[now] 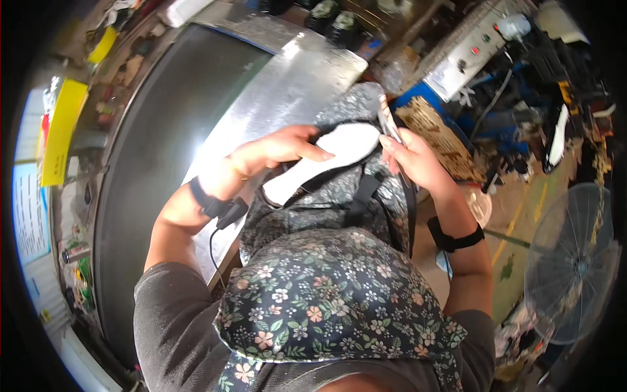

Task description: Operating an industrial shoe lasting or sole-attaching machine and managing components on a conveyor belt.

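Note:
Over my lap lies a white shoe insole [351, 144], tilted, its broad end up to the right and its narrow end down to the left. Dark material shows along its edge. My left hand [292, 145] is closed on it, thumb across the white face, other fingers hidden underneath. Beside the broad end, my right hand [413, 157] pinches a thin, flat, pale strip-like tool [386, 114] that points up and away; its exact kind I cannot make out. Below both hands lies the dark flowered apron [320, 287].
To the left runs a dark conveyor belt [157, 170], with a shiny metal sheet [294, 72] beside it. A control panel [467, 55] stands at the far right, with brown ragged sheet material [437, 134] nearer. A large round fan [575, 264] is at the right.

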Demonstrator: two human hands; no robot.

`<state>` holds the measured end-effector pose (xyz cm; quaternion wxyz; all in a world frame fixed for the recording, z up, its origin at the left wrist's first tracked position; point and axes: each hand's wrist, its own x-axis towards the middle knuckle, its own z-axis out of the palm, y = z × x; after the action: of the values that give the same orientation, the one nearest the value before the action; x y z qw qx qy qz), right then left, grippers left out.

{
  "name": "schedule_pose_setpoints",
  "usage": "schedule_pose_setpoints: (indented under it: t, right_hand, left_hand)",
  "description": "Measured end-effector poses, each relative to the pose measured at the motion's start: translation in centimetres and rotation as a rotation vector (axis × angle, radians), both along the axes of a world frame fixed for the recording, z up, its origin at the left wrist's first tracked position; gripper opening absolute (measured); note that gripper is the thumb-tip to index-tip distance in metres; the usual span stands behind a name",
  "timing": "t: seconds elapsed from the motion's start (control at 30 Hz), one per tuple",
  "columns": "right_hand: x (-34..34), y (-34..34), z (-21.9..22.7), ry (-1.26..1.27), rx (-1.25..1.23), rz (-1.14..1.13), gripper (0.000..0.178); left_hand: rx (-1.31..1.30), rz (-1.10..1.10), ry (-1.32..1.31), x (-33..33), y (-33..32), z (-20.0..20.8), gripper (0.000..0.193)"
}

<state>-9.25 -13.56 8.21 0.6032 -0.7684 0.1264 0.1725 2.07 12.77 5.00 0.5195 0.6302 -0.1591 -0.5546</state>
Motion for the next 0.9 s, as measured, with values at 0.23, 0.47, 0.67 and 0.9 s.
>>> schedule_pose_setpoints:
  t: [0.23,0.47,0.67,0.9]
  right_hand:
    - [13.2,8.1,-11.5,-0.233,-0.365,-0.115,0.033]
    - [11.2,7.5,-11.6,-0.689,-0.607,0.232,0.033]
    - [3.1,-11.8,-1.9,-0.675,-0.474,-0.178,0.027]
    - [-5.7,-32.2,12.4,-0.413,-1.634,-0.734,0.056]
  left_hand:
    - [0.863,-0.137,-1.585,-2.7,6.3,-1.3,0.054]
    - [0.666,-0.432,-1.579,-8.6,6.5,-9.1,0.045]
    - [0.427,0.016,-1.174,-9.2,6.8,-4.8,0.028]
    - [0.150,0.039,-1.179,-7.7,2.0,-2.1,0.030]
